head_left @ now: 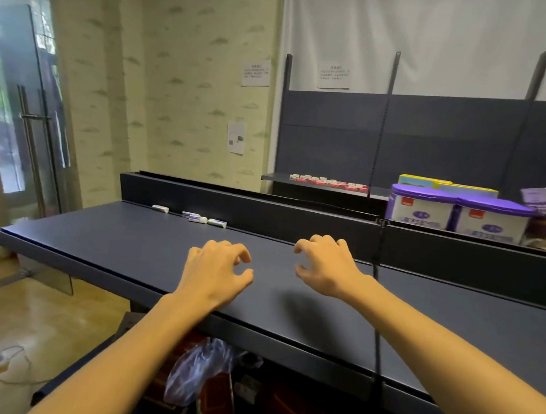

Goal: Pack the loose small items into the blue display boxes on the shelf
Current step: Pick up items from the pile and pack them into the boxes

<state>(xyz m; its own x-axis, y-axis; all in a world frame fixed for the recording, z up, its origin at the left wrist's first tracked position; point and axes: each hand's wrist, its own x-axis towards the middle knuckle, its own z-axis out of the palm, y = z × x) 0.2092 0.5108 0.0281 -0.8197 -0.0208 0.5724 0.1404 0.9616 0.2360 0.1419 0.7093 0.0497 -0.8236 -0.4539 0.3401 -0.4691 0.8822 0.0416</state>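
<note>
Head view: both bare forearms reach out over a dark blue shelf [109, 245], hands side by side and apart from each other.
Left hand [216, 272]: palm down over the shelf top, fingers loosely curled, thumb and forefinger close together with a small gap between them, holding nothing.
Right hand [325, 264]: palm down too, fingers bent like a claw, thumb tucked below, and nothing held here either.
Contact: whether the fingertips touch the shelf surface cannot be told; a shadow lies under the right wrist.
Loose small items [197, 217]: four little white packets with blue print, lying in a rough row against the raised back rail of the shelf, beyond the left hand and off to its left, well apart from both hands.
Farther small items [329, 181]: a cluster of red-and-white packets on another dark shelf far beyond the hands, past the rail.
Blue display boxes: none can be made out in this view.
Purple-lidded tins [456, 213]: two white tins side by side behind the rail, beyond the right hand and to its right.
Yellow boxes [442, 185]: standing just behind the tins.
Plastic bag [198, 368]: bluish, crumpled, below the shelf edge, under the left forearm.
Glass door [25, 111]: far off to the left of the left hand.
</note>
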